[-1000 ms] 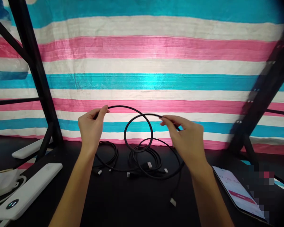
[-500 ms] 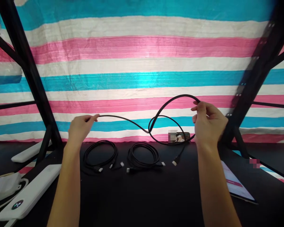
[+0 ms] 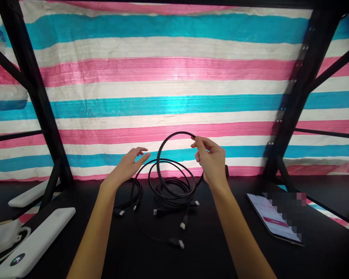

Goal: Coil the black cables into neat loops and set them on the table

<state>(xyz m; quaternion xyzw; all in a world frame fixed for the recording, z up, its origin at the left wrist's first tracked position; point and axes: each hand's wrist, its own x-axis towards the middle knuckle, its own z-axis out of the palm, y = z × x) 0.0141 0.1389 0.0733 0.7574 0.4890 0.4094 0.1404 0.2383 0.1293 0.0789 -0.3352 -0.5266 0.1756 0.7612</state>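
Observation:
My right hand [image 3: 213, 161] is closed in a pinch on a black cable [image 3: 174, 133], whose loops hang to the left of the fingers. One plug [image 3: 184, 223] of a black cable dangles below these loops. My left hand [image 3: 130, 164] is open, thumb and fingers apart, just left of the loops, with nothing seen between its fingers. Behind the held cable lies a coiled black cable [image 3: 163, 203] on the black tabletop [image 3: 151, 259]. Another coiled cable [image 3: 138, 195] lies partly hidden behind my left wrist. A further plug [image 3: 177, 243] rests nearer to me.
White power banks [image 3: 36, 242] and a white charger with a cord [image 3: 6, 234] lie at the left. A tablet-like screen [image 3: 272, 217] lies at the right. Black metal posts [image 3: 40, 100] flank the table before a striped sheet [image 3: 174, 69].
My left hand has let go of the cable and moved right. My right hand has moved left and slightly down, still pinching the cable, which now hangs in rounder loops.

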